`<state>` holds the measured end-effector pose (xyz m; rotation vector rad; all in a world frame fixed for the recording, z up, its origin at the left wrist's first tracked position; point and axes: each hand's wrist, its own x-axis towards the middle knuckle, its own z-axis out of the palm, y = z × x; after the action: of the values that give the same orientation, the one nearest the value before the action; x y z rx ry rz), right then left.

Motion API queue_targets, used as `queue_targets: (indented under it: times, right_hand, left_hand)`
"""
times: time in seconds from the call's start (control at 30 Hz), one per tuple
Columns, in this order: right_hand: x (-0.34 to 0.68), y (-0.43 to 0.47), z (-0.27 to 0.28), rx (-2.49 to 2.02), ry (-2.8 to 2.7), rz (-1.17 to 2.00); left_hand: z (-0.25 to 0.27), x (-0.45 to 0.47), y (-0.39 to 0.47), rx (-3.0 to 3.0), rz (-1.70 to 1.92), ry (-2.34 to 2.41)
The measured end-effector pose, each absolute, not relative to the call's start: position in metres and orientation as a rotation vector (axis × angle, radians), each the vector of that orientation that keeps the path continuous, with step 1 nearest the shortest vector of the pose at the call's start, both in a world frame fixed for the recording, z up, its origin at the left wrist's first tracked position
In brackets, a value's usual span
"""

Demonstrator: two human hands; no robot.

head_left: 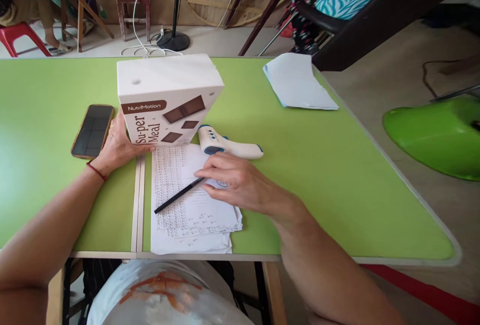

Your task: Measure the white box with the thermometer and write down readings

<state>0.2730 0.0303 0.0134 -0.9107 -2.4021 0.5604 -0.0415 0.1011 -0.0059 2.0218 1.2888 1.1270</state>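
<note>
Black pen is laid slantwise over handwritten papers on the near part of the green table, and its upper end is met by the right hand. The fingers there are bent, with the thumb set below; whether the pen is pinched or merely touched cannot be told. If it is only touched, it could be sent rolling by a careless brush, and the loose sheets could be dragged askew. Just beyond, a white box is gripped at its lower left corner by the left hand, the thumb laid along the bottom edge, the other fingers partly hidden. Were that one-sided grip loosened, the box could be tipped onto the white thermometer, which is placed just beside it. The phone could be nudged by the left hand nearby. Farther off, a folded sheet is set near the far edge, where it could be lifted by a draught.
</note>
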Motion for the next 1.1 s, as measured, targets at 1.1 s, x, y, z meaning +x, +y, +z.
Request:
queue_targets:
  times: [1.1]
  right_hand:
    - [0.233,0.028,-0.025,-0.964,-1.776,0.597]
  left_hand:
    - [-0.002,-0.036,0.096,2.191,0.761,1.568]
